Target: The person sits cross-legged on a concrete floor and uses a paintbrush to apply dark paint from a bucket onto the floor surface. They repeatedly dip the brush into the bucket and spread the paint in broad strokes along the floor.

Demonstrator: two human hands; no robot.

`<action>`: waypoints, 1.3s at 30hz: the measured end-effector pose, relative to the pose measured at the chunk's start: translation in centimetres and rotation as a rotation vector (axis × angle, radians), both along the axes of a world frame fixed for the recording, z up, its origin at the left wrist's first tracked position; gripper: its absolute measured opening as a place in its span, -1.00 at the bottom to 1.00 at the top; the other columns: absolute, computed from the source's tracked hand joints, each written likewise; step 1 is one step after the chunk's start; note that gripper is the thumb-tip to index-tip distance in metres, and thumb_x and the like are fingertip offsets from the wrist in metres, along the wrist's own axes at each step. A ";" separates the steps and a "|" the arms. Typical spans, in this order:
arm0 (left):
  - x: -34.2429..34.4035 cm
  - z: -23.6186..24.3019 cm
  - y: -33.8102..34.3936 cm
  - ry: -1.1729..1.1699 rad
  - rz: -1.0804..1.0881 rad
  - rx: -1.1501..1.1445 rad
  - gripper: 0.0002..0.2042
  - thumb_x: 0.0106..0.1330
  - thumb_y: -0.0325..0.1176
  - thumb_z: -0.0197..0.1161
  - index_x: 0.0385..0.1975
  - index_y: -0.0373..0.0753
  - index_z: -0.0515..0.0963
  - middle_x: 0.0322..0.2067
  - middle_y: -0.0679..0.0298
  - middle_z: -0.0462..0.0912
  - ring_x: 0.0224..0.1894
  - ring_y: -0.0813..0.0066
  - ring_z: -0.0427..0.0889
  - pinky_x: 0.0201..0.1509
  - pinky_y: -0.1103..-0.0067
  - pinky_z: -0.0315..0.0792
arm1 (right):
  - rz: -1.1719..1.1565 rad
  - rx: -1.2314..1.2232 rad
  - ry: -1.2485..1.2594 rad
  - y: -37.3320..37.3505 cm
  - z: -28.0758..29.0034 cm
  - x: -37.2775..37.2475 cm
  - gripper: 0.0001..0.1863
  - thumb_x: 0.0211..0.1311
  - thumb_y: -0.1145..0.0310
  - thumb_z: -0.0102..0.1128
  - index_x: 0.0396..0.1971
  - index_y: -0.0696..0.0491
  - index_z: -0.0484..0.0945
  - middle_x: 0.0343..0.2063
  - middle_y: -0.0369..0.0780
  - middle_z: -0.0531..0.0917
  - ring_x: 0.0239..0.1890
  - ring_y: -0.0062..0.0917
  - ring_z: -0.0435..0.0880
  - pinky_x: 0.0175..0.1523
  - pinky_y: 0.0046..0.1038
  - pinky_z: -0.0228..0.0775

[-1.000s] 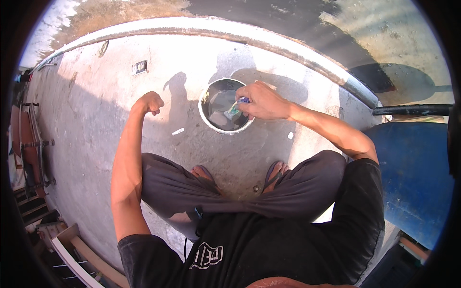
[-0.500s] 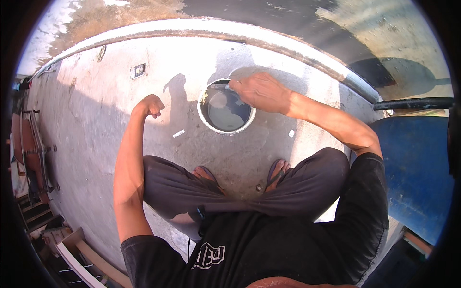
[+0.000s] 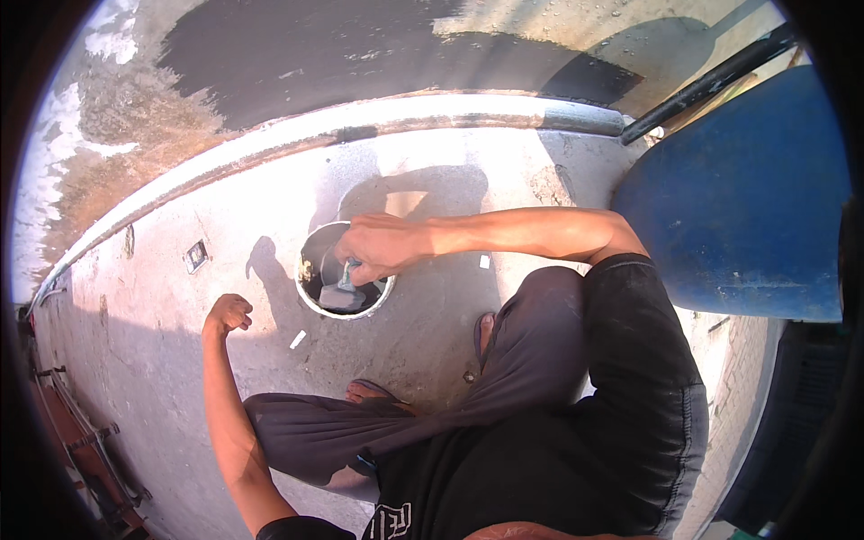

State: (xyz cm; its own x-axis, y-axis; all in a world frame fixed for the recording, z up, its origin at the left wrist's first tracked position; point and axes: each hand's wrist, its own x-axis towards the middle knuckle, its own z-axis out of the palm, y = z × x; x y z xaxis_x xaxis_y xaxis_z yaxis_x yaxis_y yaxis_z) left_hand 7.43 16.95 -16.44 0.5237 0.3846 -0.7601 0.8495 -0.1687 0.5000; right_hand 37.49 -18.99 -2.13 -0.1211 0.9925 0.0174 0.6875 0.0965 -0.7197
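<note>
A round bucket (image 3: 346, 315) with a pale rim stands on the concrete floor in front of me, with grey liquid in it. My right hand (image 3: 382, 247) reaches over its far side, closed around the handle of a paintbrush (image 3: 342, 295). The brush points down inside the bucket, its wide grey head at the liquid. I cannot tell how deep it dips. Off to the left of the bucket, my left hand (image 3: 231, 312) hovers above the floor, its fingers curled in, with nothing visible in them.
Beyond a raised pale ledge (image 3: 405, 112) is a wall partly coated dark grey (image 3: 297, 63). At right stand a large blue barrel (image 3: 747, 198) and a black pipe (image 3: 711, 81). A small square packet (image 3: 195, 256) and white scraps lie on the floor.
My view has turned to the right, bringing more of the wall and barrel in. The brush, formerly near the bucket's far rim, now points down into the bucket. My left hand stays curled.
</note>
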 end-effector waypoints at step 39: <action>1.2 3.3 -0.7 0.018 -0.283 0.105 -0.78 0.10 -0.42 0.25 -0.38 -0.50 0.55 -0.45 0.04 0.69 -0.49 0.32 0.72 -0.44 0.49 0.53 | -0.494 0.200 -0.081 -6.2 2.4 4.8 -0.83 0.05 0.38 0.20 -0.40 0.17 0.59 -0.58 -0.10 0.65 -0.56 -0.26 0.63 -0.40 -0.29 0.43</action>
State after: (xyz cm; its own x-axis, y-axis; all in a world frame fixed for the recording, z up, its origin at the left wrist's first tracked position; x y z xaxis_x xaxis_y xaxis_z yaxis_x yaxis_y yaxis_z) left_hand 8.66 16.22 -13.14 0.6079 0.3024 -0.7342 0.7700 -0.4503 0.4520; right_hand 42.25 -25.19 0.26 0.3508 0.9098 0.2219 0.7384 -0.1230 -0.6630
